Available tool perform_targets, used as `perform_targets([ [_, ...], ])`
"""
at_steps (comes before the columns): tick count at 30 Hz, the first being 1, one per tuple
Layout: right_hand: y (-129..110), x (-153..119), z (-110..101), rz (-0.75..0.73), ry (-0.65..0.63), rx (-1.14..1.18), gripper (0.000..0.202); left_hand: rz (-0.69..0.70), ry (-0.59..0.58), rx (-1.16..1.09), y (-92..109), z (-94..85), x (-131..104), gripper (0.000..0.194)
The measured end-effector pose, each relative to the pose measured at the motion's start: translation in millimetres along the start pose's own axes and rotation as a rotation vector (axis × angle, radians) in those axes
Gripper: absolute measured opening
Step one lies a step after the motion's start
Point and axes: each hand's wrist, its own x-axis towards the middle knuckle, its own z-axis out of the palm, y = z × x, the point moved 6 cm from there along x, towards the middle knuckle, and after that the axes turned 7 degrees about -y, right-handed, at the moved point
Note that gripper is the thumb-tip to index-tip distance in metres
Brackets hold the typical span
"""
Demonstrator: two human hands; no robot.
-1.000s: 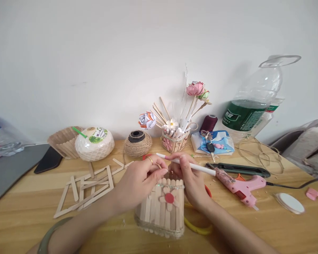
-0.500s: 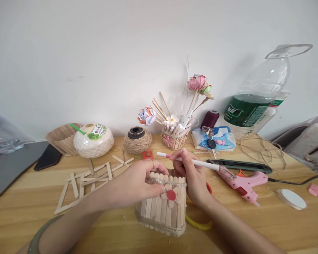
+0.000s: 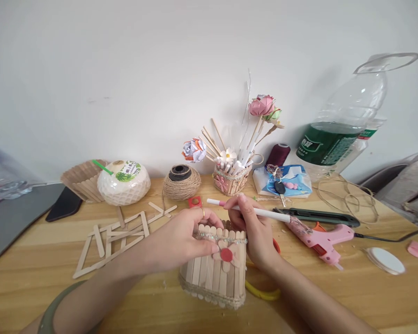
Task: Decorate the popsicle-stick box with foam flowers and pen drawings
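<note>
A box of upright wooden craft sticks (image 3: 209, 273) is tilted near the table's front, with twine round its lower edge. Its front bears a stick flower with a red round centre (image 3: 226, 254). My left hand (image 3: 184, 236) grips the box's upper left rim, thumb on the front by the flower, fingers over the top. My right hand (image 3: 254, 227) holds a white pen with a pink band (image 3: 270, 214) between thumb and forefinger, its lower fingers against the box's right side. Some of those fingers are hidden.
Joined craft sticks (image 3: 107, 241) lie left. Behind stand a twine roll (image 3: 182, 182), a pen basket (image 3: 231, 180) and a coconut (image 3: 123, 183). At right are a pink glue gun (image 3: 323, 241), a cutter (image 3: 316, 216) and a large bottle (image 3: 341, 120). Yellow-handled scissors (image 3: 263, 293) lie partly hidden.
The view has shifted slightly, so things on the right appear a little further right. Both hands keep their holds on the box and pen, with hardly any movement.
</note>
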Motion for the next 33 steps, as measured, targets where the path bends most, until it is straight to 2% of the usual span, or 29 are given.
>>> perform_targets([
  [10,4.8,-0.5,-0.5,0.044,0.022,0.016,0.04,-0.072,0.005,-0.065,-4.6,3.0,0.9,0.023],
  [18,4.7,-0.7,0.5,0.055,0.04,0.031,0.038,-0.067,-0.016,-0.14,-6.7,3.9,2.4,0.026],
  [33,-5.6,-1.2,4.7,-0.024,0.054,-0.032,0.036,-0.088,0.079,-0.244,-8.5,7.4,-2.1,0.021],
])
